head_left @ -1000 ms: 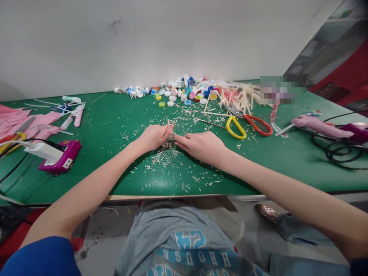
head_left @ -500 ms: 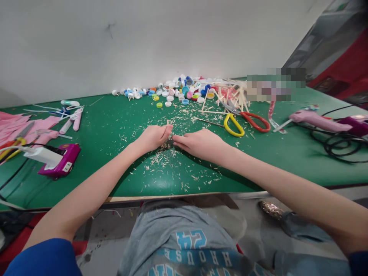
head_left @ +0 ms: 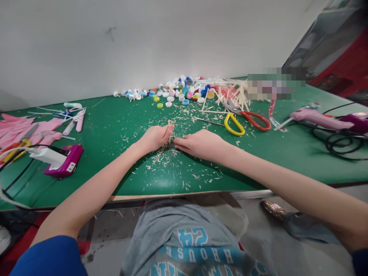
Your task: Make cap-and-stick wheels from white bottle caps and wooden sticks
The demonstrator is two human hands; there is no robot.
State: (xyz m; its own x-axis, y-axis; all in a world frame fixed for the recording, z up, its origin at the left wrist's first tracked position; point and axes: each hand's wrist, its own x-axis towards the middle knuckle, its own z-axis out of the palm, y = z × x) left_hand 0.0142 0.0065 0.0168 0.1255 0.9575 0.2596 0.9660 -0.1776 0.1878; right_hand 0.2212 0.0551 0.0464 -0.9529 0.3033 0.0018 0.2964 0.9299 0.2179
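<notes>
My left hand (head_left: 156, 137) is closed around a thin wooden stick (head_left: 169, 122), whose pale tip pokes up above the fingers. Close by on its right, my right hand (head_left: 201, 143) pinches a small dark blade (head_left: 171, 145), mostly covered by the fingers. The blade reaches toward the lower part of the stick; whether the two touch, I cannot tell. Pale wood shavings (head_left: 156, 160) lie scattered beneath and around both hands on the green table (head_left: 120, 184).
Bottle caps (head_left: 172, 93) and wooden sticks (head_left: 238, 96) are piled along the wall. Scissors (head_left: 234, 124) with yellow and red handles lie right of centre. A pink glue gun (head_left: 313, 117) is at right; a purple power strip (head_left: 70, 163) and pink cloth pieces (head_left: 17, 128) are at left.
The dark blade shows more clearly between the hands. Both hands keep nearly the same place and grip, while the view has shifted slightly.
</notes>
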